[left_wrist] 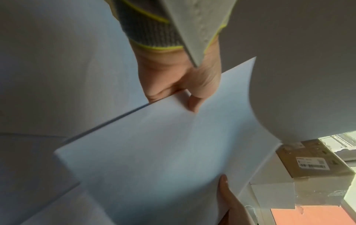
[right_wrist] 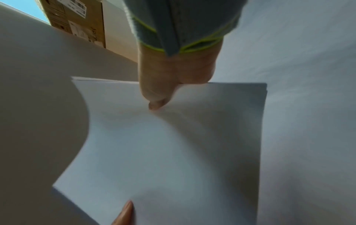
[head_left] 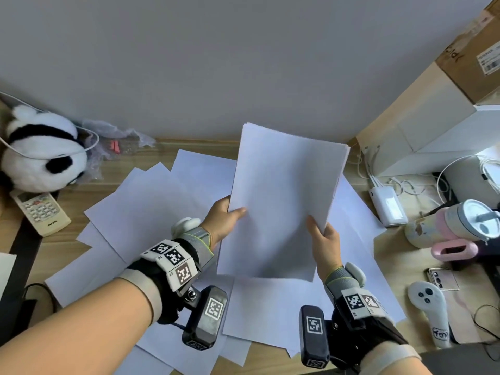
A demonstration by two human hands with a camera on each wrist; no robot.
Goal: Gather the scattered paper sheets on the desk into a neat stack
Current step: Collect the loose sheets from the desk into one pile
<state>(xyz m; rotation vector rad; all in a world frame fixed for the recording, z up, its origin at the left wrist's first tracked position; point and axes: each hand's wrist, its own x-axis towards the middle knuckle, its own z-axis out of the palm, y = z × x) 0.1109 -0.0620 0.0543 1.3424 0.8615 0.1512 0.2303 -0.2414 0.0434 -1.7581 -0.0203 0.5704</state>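
- The gathered stack (head_left: 284, 201) of white sheets is held up off the surface (head_left: 400, 247), tilted, its far end toward the wall; holding it by both long edges probably lets the person square the sheets against each other.
- The left hand (head_left: 224, 216) pinches the stack's left edge, thumb on top and fingers hidden underneath; the grip is closed on the paper.
- The right hand (head_left: 323, 239) grips the right edge the same way, thumb lying on the top sheet, so the bundle hangs between two opposed pinches.
- Many loose sheets (head_left: 151, 201) lie fanned and overlapping on the surface below, so the task looks only partly done.
- Around them sit a panda plush (head_left: 40, 155), a remote control (head_left: 40, 212), a power bank (head_left: 388, 205) and a tumbler (head_left: 468, 221), clear of the papers.
- The head view alone shows the scattered sheets and the clutter.
- The left wrist view shows the stack's edge as a thin dark line at the left thumb (left_wrist: 194, 105); the right wrist view shows slightly uneven corners near the right thumb (right_wrist: 156, 103), so the edges are not yet flush.
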